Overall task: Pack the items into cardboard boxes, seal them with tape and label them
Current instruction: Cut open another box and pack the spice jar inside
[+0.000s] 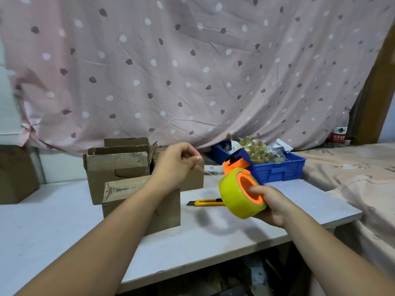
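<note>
My right hand [270,205] grips a tape dispenser [241,189] with an orange core, a blue frame and a yellow-tinted roll, held above the white table [64,227]. A strip of clear tape [210,172] stretches from the roll to my left hand [179,161], which pinches its free end. Under my left forearm stands a small closed cardboard box [164,210]. Behind it sit an open cardboard box [116,167] with raised flaps and another box [193,181], partly hidden by my hand.
A yellow utility knife [206,202] lies on the table by the roll. A blue crate [280,167] of packaged items stands at the back right. Another brown box [15,174] sits far left. A bottle [339,130] stands by the pink curtain; a bed lies right.
</note>
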